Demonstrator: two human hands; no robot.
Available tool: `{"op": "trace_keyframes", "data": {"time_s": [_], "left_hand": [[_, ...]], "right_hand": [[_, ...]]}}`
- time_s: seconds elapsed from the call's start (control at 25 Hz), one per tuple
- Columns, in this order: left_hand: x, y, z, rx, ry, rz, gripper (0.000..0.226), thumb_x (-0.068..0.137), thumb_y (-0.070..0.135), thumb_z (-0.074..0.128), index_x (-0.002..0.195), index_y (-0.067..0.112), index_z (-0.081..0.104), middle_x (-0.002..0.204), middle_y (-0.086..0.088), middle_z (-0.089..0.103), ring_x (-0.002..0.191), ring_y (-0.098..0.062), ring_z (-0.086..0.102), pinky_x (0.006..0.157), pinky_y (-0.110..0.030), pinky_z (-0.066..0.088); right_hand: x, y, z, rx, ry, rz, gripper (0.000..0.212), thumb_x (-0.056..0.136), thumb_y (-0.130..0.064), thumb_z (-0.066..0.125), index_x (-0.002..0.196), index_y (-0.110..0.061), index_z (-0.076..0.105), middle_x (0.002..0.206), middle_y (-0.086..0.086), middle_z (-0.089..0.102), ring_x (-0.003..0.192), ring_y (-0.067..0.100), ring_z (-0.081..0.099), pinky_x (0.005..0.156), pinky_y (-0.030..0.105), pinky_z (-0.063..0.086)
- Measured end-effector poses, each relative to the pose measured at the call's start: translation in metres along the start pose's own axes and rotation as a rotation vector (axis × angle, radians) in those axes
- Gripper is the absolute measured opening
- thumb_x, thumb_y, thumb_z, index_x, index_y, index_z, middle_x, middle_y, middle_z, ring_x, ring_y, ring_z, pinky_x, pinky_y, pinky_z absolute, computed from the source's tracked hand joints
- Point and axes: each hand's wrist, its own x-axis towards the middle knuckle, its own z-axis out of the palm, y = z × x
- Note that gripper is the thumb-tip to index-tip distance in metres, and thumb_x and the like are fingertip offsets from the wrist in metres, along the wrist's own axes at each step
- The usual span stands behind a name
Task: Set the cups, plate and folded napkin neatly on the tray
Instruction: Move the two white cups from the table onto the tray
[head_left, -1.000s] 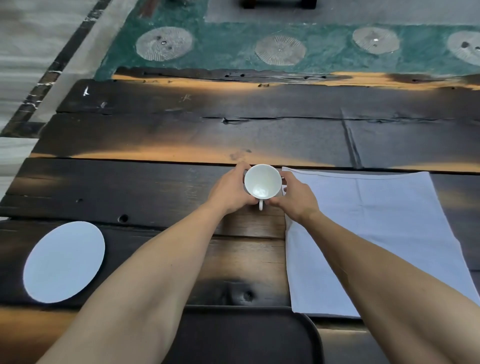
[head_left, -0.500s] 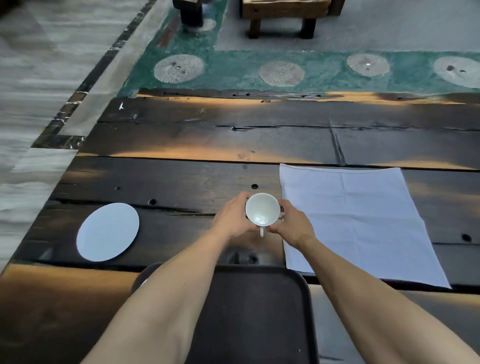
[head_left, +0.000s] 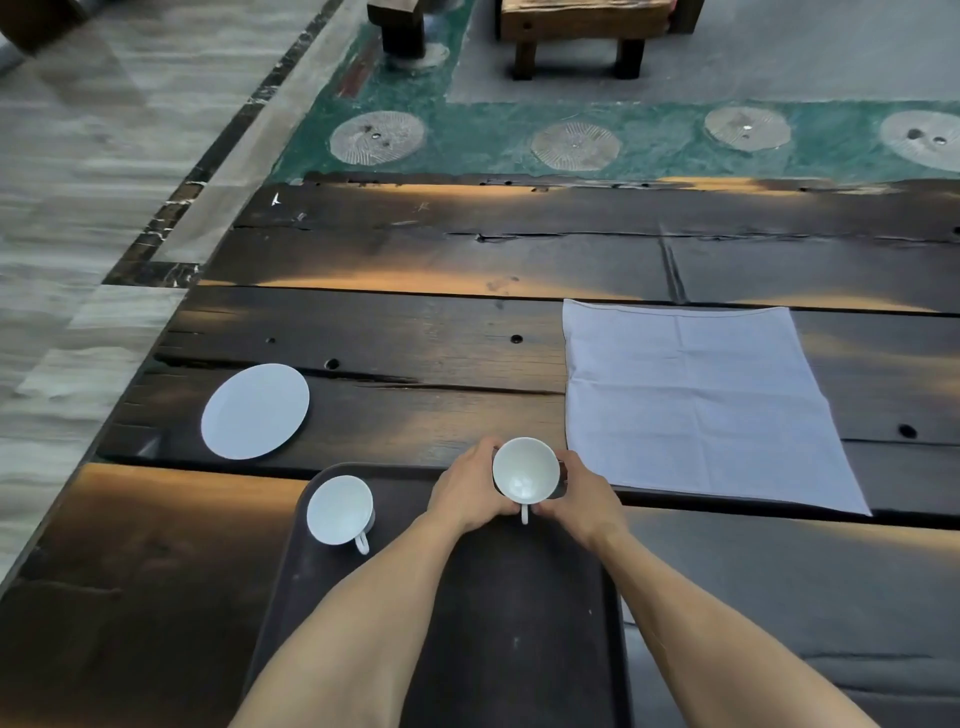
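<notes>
one cup (head_left: 340, 510) already down on the tray (head_left: 519, 623), off to the left of the left hand (head_left: 467, 491), handle toward the body. second cup (head_left: 524, 470) clasped between both hands, left hand curled round its left side, right hand (head_left: 582, 493) round its right, handle pointing back between the wrists. poised at the far edge of the tray; impossible to tell whether touching down or just above it. plate (head_left: 254, 410) not yet moved, lying on the dark wooden table (head_left: 415, 332) further left and beyond the left hand, well apart from the tray. napkin (head_left: 696, 395) spread flat and unfolded, just beyond and to the right of the right hand. by the look of it, roughly a third done: second cup to settle, then plate to bring across, napkin to fold and place.
</notes>
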Motion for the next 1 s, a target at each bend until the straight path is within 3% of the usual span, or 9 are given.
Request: {"op": "trace_keyframes", "data": {"time_s": [0.72,0.88,1.0], "left_hand": [[-0.041,-0.025,0.024,0.03,0.001,-0.042,0.071,0.062,0.04,0.082,0.119,0.031,0.04,0.12,0.007,0.056,0.107,-0.02,0.054,0.084,-0.046,0.05],[-0.042,-0.025,0.025,0.061,-0.005,-0.06,0.073,0.064,0.037,0.08,0.125,0.032,0.039,0.126,0.006,0.054,0.112,-0.022,0.053,0.088,-0.047,0.048],[-0.044,-0.026,0.019,0.138,-0.012,-0.082,0.086,0.068,0.03,0.077,0.14,0.033,0.032,0.134,0.002,0.05,0.123,-0.023,0.048,0.097,-0.047,0.044]], "right_hand": [[-0.032,0.02,0.037,-0.017,-0.029,0.065,0.07,0.062,-0.043,0.075,0.123,-0.041,0.041,0.115,-0.011,0.066,0.103,0.016,0.061,0.078,0.036,0.051],[-0.032,0.021,0.038,-0.06,-0.048,0.067,0.072,0.065,-0.034,0.073,0.127,-0.042,0.038,0.116,-0.009,0.067,0.104,0.02,0.062,0.076,0.035,0.05],[-0.031,0.022,0.031,-0.126,-0.039,0.051,0.065,0.071,-0.018,0.061,0.129,-0.039,0.042,0.127,-0.009,0.062,0.113,0.02,0.059,0.086,0.038,0.052]]}}
